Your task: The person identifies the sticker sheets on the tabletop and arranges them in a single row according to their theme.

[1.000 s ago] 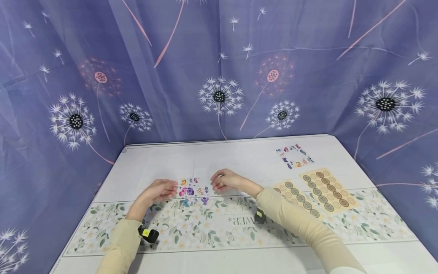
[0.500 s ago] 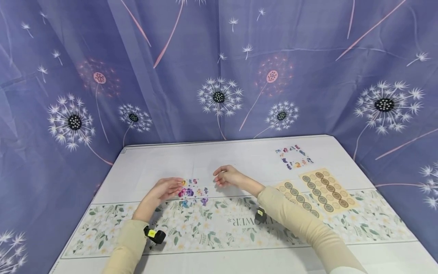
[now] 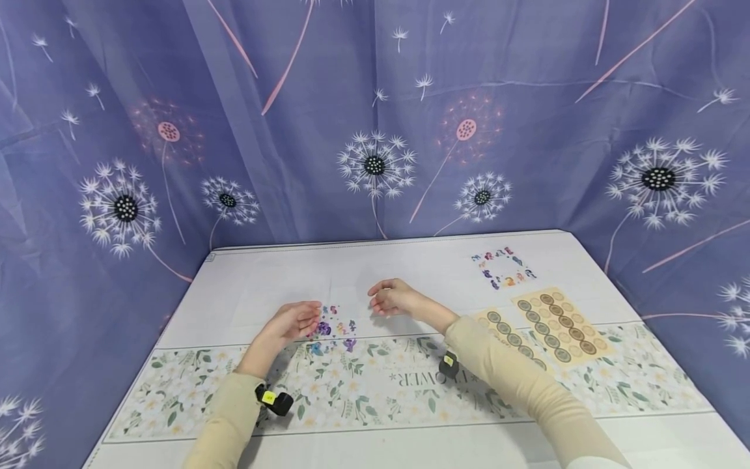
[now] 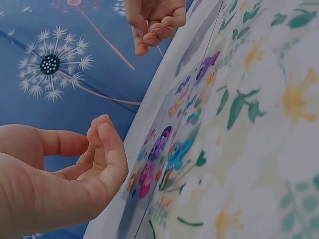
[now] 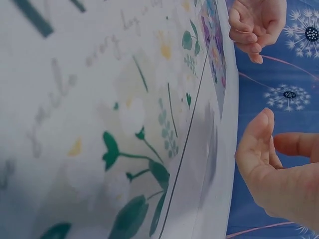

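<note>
A clear sticker sheet (image 3: 324, 329) with small colourful ponies lies flat on the table, partly over the floral band. My left hand (image 3: 293, 320) hovers above its left side and hides that part in the head view. Its fingers bend loosely, and the left wrist view shows a gap between thumb and fingers with nothing in it. To the right of the sheet my right hand (image 3: 401, 298) is held over the white tabletop. Its fingers (image 5: 256, 144) are softly curved and hold nothing.
Farther back on the right lies another pony sticker sheet (image 3: 511, 281) with figures in a ring. Two tan sheets of round coin-like prints, one farther right (image 3: 559, 326), lie beside my right forearm, which partly covers the nearer one. A purple dandelion curtain (image 3: 305, 163) borders the table.
My left hand has moved right and slightly away from me, now covering the sheet's left side. My right hand has drifted a little right and away. The sheets have stayed put.
</note>
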Demonstrator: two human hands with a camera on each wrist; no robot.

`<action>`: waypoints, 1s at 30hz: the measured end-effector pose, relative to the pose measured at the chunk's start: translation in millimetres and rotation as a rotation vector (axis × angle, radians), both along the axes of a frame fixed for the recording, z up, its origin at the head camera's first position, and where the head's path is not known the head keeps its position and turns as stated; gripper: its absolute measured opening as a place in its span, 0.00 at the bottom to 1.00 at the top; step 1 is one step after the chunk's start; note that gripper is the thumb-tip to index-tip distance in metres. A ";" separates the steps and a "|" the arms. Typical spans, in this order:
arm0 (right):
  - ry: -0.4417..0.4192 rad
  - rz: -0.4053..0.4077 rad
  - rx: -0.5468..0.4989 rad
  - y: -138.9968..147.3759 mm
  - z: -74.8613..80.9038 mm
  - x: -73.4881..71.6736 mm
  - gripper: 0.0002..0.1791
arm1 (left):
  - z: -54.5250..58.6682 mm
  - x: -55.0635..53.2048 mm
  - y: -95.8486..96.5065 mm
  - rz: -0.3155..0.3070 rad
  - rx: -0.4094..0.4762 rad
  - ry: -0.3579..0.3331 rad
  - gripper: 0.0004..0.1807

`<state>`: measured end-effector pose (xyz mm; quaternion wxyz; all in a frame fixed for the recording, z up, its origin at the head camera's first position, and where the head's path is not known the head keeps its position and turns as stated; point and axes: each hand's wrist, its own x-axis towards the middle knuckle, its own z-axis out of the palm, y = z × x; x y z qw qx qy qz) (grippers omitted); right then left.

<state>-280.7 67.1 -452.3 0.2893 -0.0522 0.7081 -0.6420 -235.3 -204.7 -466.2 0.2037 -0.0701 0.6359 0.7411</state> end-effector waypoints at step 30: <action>-0.009 0.003 -0.009 31.0 7.6 -7.7 0.21 | 5.8 -5.7 27.5 -0.038 0.076 -0.047 0.20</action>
